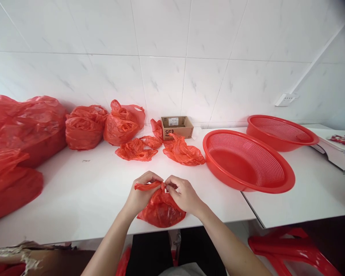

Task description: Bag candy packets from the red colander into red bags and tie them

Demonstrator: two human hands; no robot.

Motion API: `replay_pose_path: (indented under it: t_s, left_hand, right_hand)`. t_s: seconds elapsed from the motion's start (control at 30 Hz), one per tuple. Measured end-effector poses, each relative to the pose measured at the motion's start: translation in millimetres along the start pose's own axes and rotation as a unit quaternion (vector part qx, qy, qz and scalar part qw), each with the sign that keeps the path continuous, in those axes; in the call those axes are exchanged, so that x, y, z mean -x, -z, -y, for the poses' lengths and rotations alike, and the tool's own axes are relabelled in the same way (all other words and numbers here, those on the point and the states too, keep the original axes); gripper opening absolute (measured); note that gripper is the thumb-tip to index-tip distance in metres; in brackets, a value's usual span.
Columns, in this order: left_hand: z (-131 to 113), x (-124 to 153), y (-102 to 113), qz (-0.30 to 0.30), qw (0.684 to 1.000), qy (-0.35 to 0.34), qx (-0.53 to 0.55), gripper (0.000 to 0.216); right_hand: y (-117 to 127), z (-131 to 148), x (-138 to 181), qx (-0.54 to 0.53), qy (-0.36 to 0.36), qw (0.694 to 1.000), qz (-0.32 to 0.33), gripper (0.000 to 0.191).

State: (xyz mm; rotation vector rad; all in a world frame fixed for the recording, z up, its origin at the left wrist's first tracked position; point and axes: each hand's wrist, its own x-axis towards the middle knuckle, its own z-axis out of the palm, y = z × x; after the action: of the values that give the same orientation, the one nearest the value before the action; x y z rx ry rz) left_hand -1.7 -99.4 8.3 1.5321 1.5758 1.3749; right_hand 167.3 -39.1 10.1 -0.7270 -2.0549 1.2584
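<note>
A filled red plastic bag [162, 211] sits near the front edge of the white table, its top gathered and twisted into what looks like a knot. My left hand [143, 193] pinches the bag's top from the left, with a loop of the red plastic showing across its fingers. From the other side, my right hand [182, 191] has thumb and forefinger pressed together at the same gathered part. Dark contents show faintly through the plastic, but I cannot make out what they are.
Crumpled red bags [184, 151] and a small cardboard box [176, 128] lie beyond my hands. Full red bags [84, 128] line the left. Two red colanders [247, 161] stand right, near a white scale [335, 147]. A red stool [290, 249] is below.
</note>
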Motion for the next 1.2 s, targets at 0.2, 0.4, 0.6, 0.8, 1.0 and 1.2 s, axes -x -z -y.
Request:
replay_pose_path:
  t_s: [0.2, 0.4, 0.6, 0.8, 1.0, 1.2]
  left_hand:
    - [-0.8, 3.3, 6.2, 0.032, 0.999, 0.025, 0.028, 0.004]
    - [-5.8, 1.3, 12.9, 0.067, 0.997, 0.033, 0.034, 0.005]
    - [4.1, 0.9, 21.1, 0.094, 0.994, 0.046, 0.032, 0.015]
    - [27.8, 4.8, 33.5, -0.008, 0.995, 0.092, 0.038, 0.024]
    - [35.3, 5.2, 44.3, -0.03, 0.991, 0.119, 0.05, 0.034]
    - [12.8, 1.7, 60.8, -0.19, 0.979, 0.06, -0.049, 0.035]
  right_hand:
    - [0.0, 6.1, 3.5, -0.028, -0.006, 0.998, 0.052, 0.017]
    - [-2.0, 3.8, 2.7, 0.123, 0.079, 0.989, 0.01, 0.014]
    - [-7.6, 1.1, 0.6, 0.224, 0.114, 0.968, -0.013, 0.013]
    - [-17.5, -12.0, 7.7, 0.243, 0.106, 0.964, -0.002, 0.014]
    - [-18.2, -18.8, 12.8, 0.241, 0.092, 0.966, 0.005, 0.014]
    - [-14.5, -24.1, 16.0, 0.17, 0.047, 0.984, -0.018, 0.013]
